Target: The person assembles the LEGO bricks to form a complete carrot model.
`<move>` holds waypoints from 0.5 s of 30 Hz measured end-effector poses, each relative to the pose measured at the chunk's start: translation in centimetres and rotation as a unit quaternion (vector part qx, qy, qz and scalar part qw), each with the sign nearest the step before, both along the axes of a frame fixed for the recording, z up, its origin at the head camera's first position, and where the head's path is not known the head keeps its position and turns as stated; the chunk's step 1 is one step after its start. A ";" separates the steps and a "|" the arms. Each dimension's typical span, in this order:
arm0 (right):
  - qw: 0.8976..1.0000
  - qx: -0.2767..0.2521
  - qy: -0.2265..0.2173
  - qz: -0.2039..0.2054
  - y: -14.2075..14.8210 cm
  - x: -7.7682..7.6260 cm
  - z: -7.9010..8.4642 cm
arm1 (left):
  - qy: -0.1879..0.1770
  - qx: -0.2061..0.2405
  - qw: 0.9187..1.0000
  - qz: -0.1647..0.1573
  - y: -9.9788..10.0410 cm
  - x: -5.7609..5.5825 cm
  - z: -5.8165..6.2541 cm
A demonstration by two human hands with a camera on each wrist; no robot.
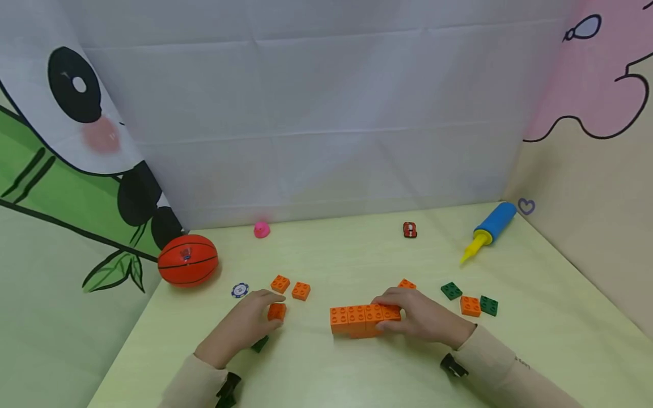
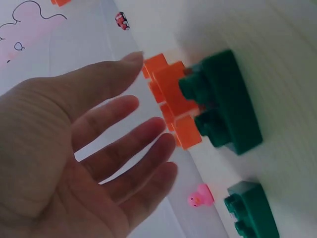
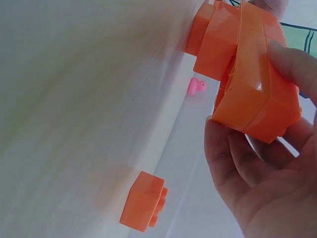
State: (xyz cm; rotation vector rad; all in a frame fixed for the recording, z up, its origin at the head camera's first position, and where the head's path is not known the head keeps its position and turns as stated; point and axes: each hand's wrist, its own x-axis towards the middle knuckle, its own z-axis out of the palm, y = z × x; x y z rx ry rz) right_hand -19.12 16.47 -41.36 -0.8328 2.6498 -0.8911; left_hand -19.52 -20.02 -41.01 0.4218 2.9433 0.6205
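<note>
My right hand (image 1: 423, 314) grips one end of a row of joined orange toy bricks (image 1: 349, 320), thumb on the near side and fingers on the far side. In the right wrist view this joined row (image 3: 247, 74) shows further bricks fixed on its underside. At the left, my left hand (image 1: 250, 320) reaches round a single orange brick (image 1: 277, 311), thumb and fingers spread apart. The left wrist view shows a gap between thumb and fingers, their tips close to orange bricks (image 2: 176, 89). A green brick (image 2: 230, 104) stands nearer that camera.
Two loose orange bricks (image 1: 291, 287) and a poker chip (image 1: 240, 290) lie beyond my left hand. Green bricks (image 1: 451, 290) and an orange brick (image 1: 470, 306) sit at right. Farther back are a basketball (image 1: 187, 260), pink duck (image 1: 262, 229), toy car (image 1: 410, 229) and blue-yellow pump (image 1: 492, 226).
</note>
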 end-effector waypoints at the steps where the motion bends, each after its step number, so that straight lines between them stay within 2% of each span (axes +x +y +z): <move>1: 1.000 0.000 -0.001 -0.001 0.0 0.0 0.0 | -0.009 -0.005 1.000 0.005 -0.2 -0.1 0.0; 5: 1.000 -0.001 -0.005 -0.005 -0.1 0.0 0.0 | -0.040 -0.010 0.999 0.021 -0.5 -0.4 -0.3; 15: 1.000 -0.007 -0.004 -0.002 -0.1 0.0 0.0 | -0.053 -0.023 0.998 -0.003 0.3 -0.7 -0.5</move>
